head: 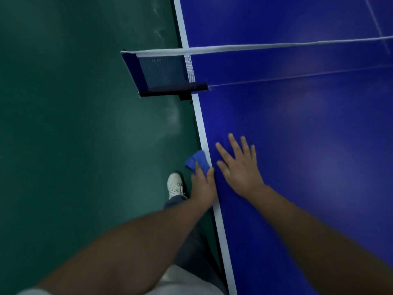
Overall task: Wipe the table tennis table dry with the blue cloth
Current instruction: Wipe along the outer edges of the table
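Note:
The blue table tennis table (297, 128) fills the right half of the view, with a white line along its left edge. A small folded blue cloth (196, 161) sticks out past that edge, over the floor. My left hand (203, 184) grips the cloth's near end right at the table's side. My right hand (239, 167) lies flat on the table top just right of the white line, fingers spread and straight, holding nothing.
The net (255, 47) crosses the table farther ahead, held by a dark clamp post (170, 88) that juts out over the green floor (74, 124). My white shoe (174, 185) stands on the floor beside the table edge.

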### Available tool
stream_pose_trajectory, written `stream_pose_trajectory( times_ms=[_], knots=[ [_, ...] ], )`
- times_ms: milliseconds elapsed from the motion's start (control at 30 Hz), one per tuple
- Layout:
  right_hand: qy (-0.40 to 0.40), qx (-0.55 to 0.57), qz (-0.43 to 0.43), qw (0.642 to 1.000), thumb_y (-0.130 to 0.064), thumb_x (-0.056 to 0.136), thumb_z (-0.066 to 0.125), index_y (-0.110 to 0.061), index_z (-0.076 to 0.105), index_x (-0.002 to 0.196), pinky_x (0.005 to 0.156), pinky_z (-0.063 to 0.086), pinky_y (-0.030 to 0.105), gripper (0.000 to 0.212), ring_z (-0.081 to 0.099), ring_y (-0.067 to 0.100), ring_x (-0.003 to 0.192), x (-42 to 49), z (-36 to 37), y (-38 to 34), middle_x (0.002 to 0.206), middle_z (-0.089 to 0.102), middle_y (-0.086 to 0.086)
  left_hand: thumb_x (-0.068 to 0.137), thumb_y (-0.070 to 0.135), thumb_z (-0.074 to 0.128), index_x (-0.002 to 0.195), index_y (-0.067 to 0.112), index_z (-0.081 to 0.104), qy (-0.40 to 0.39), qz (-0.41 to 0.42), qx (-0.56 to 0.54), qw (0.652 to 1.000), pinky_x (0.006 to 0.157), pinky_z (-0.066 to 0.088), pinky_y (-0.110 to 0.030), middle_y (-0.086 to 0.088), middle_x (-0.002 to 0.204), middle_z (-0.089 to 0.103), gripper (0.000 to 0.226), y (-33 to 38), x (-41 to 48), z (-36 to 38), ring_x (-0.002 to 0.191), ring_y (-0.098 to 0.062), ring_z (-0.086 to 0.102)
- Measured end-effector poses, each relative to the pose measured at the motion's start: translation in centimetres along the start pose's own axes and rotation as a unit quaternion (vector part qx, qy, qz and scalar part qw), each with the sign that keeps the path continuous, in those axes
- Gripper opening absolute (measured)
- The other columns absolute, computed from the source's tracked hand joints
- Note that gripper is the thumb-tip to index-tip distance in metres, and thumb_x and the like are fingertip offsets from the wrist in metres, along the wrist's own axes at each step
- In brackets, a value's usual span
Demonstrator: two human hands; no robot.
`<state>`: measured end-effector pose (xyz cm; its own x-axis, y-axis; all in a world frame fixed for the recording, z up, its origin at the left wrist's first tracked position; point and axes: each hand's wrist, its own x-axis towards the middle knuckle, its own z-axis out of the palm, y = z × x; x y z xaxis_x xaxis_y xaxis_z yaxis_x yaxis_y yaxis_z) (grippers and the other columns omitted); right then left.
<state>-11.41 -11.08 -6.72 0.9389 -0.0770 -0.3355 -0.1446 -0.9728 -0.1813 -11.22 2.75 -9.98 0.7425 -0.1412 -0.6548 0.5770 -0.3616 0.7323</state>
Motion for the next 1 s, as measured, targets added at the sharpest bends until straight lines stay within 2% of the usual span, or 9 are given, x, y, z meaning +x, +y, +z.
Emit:
stream_pose_trajectory(
  times_ms=[100, 267, 433, 533, 633, 767, 867, 933, 1000],
  knots=[
    [-0.02, -0.036, 0.014, 0.999, -0.058, 0.102, 0.009, -0.041, 0.008, 0.159, 0.12, 0.004, 0.065, 0.06, -0.007, 0.037, 0.153, 6.2, -2.0, -0.2, 0.169, -0.005, 0.003, 0.107, 0.038, 0.038, 0.161, 0.017, 0.01, 0.015, 0.02, -0.003, 1.0, 0.114, 0.033, -0.04, -0.021, 0.156, 0.033, 0.065, 5.5, 6.8, -1.8, 0.142, -0.036, 0.037],
    [-0.056, -0.043, 0.034, 0.997, -0.061, 0.1, -0.001, -0.047, -0.023, 0.148, 0.117, -0.013, 0.063, 0.055, -0.027, 0.035, 0.149, 9.3, -2.0, -0.9, 0.164, -0.027, -0.003, 0.106, 0.04, 0.038, 0.159, 0.018, 0.016, 0.036, 0.044, 0.0, 0.998, 0.106, 0.043, -0.042, -0.017, 0.146, 0.047, 0.062, 9.0, 12.3, -3.2, 0.127, -0.03, 0.052],
    [-0.042, -0.037, 0.033, 0.998, -0.063, 0.094, -0.009, -0.047, -0.02, 0.15, 0.115, -0.015, 0.063, 0.059, -0.026, 0.034, 0.149, 9.2, -1.4, -0.8, 0.163, -0.028, -0.003, 0.104, 0.046, 0.037, 0.158, 0.017, 0.021, 0.066, 0.058, 0.005, 0.996, 0.106, 0.038, -0.031, -0.008, 0.146, 0.044, 0.063, 4.2, 6.7, -1.1, 0.126, -0.015, 0.046],
    [-0.023, -0.032, 0.025, 0.999, -0.062, 0.098, -0.003, -0.045, -0.015, 0.152, 0.116, -0.015, 0.063, 0.058, -0.023, 0.034, 0.15, 9.4, -1.0, -0.5, 0.164, -0.023, -0.001, 0.092, 0.066, 0.031, 0.158, 0.021, 0.022, 0.049, 0.053, 0.01, 0.997, 0.113, 0.039, -0.043, -0.007, 0.146, 0.046, 0.08, 2.6, 5.4, -1.0, 0.131, -0.02, 0.048],
    [-0.01, -0.028, 0.028, 0.999, -0.06, 0.102, 0.006, -0.043, -0.005, 0.156, 0.116, -0.008, 0.063, 0.057, -0.01, 0.037, 0.152, 9.5, -0.7, -0.5, 0.168, -0.007, 0.002, 0.1, 0.052, 0.035, 0.159, 0.019, 0.019, 0.052, 0.042, -0.003, 0.998, 0.117, 0.034, -0.043, -0.008, 0.154, 0.037, 0.069, 4.9, 8.3, -1.4, 0.139, -0.021, 0.04],
    [-0.023, -0.035, 0.025, 0.999, -0.062, 0.099, -0.008, -0.045, -0.018, 0.153, 0.116, -0.011, 0.065, 0.057, -0.024, 0.035, 0.15, 9.4, -0.8, -0.6, 0.166, -0.02, 0.0, 0.108, 0.033, 0.037, 0.142, 0.008, 0.039, 0.085, 0.047, -0.025, 0.995, 0.092, 0.051, -0.042, -0.016, 0.124, 0.059, 0.042, 11.0, 14.7, -3.2, 0.104, -0.027, 0.06],
    [-0.029, -0.036, 0.024, 0.999, -0.062, 0.095, -0.018, -0.046, -0.02, 0.152, 0.115, -0.014, 0.065, 0.06, -0.03, 0.034, 0.148, 9.4, -1.2, -0.5, 0.165, -0.025, -0.001, 0.108, 0.031, 0.038, 0.138, 0.005, 0.04, 0.101, 0.033, -0.027, 0.994, 0.08, 0.044, -0.031, -0.015, 0.116, 0.06, 0.04, 13.1, 16.0, -3.5, 0.095, -0.023, 0.059],
    [-0.035, -0.035, 0.032, 0.998, -0.06, 0.099, -0.011, -0.044, -0.009, 0.156, 0.116, -0.008, 0.065, 0.059, -0.018, 0.036, 0.151, 9.5, -1.4, -0.6, 0.167, -0.015, -0.001, 0.108, 0.03, 0.038, 0.138, 0.005, 0.039, 0.106, 0.039, -0.01, 0.994, 0.081, 0.043, -0.031, -0.011, 0.117, 0.058, 0.039, 12.5, 13.9, -3.0, 0.099, -0.022, 0.058],
    [-0.052, -0.034, 0.033, 0.998, -0.06, 0.102, -0.004, -0.043, 0.0, 0.158, 0.115, -0.003, 0.066, 0.058, -0.006, 0.037, 0.152, 9.5, -1.5, -0.6, 0.168, -0.004, 0.001, 0.107, 0.033, 0.038, 0.15, 0.01, 0.029, 0.087, 0.023, 0.003, 0.996, 0.096, 0.044, -0.034, -0.003, 0.132, 0.05, 0.049, 10.2, 11.2, -2.5, 0.114, -0.017, 0.053]
  ],
)
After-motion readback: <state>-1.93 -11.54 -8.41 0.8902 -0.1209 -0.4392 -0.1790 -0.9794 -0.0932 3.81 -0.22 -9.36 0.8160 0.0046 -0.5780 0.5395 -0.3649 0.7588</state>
